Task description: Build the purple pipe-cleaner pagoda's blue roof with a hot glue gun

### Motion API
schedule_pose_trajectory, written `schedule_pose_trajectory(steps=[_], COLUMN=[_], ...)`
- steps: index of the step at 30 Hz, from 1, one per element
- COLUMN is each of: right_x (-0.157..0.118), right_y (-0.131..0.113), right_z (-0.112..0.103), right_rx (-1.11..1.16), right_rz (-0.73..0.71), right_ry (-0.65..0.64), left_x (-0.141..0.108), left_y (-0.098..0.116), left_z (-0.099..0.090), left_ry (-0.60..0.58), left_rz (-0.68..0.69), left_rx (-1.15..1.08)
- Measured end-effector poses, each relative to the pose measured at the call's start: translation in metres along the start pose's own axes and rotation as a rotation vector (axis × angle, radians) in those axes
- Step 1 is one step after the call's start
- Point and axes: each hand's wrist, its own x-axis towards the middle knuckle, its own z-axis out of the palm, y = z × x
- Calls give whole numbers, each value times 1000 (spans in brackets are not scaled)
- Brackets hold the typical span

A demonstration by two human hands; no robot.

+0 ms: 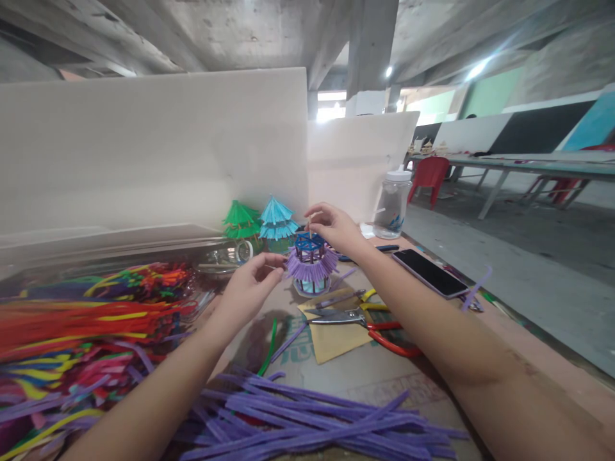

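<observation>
A small pagoda model (pixel 312 264) stands upright on the cardboard, with a fringed purple roof, dark posts and a blue frame on top. My right hand (pixel 334 227) is above it, thumb and fingertips closed round a thin stick (pixel 311 225) rising from the blue frame. At the roof's left edge, my left hand (pixel 257 276) has thumb and forefinger bent toward each other; what they pinch is too small to make out. Purple pipe cleaners (pixel 317 416) lie in a pile in front. Scissors (pixel 343 318) with red handles rest on a yellowish paper (pixel 339 344) below the model.
Green (pixel 240 221) and light blue (pixel 277 221) pagoda models stand behind, by a white panel (pixel 154 153). Left are bundles of colourful pipe cleaners (pixel 96 326) and a tape roll (pixel 244 251). Right are a phone (pixel 430 273) and a clear bottle (pixel 393 205) near the table edge.
</observation>
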Motion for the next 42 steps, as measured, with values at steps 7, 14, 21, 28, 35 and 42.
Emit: schedule_pose_trajectory(steps=[7,14,21,28,35,42], right_x=[-1,-1,-1,-1,0,1], right_y=[1,0,-2,-2,5,8], right_z=[1,0,0,0,0,0], right_rx=[-9,-21,-44,-31,-12,-54], right_rz=[-13,7,12,15,-19,-49], right_ry=[10,0,4,-4,-9,1], left_x=[0,-1,-1,-2,18,52], left_y=[-2,4,2,0,1,12], left_z=[0,2,2,2,3,18], left_ry=[-8,10,7,-5,-30,39], left_rz=[9,5,25,20,242,481], left_rx=[-4,-17,-7,-21,270,662])
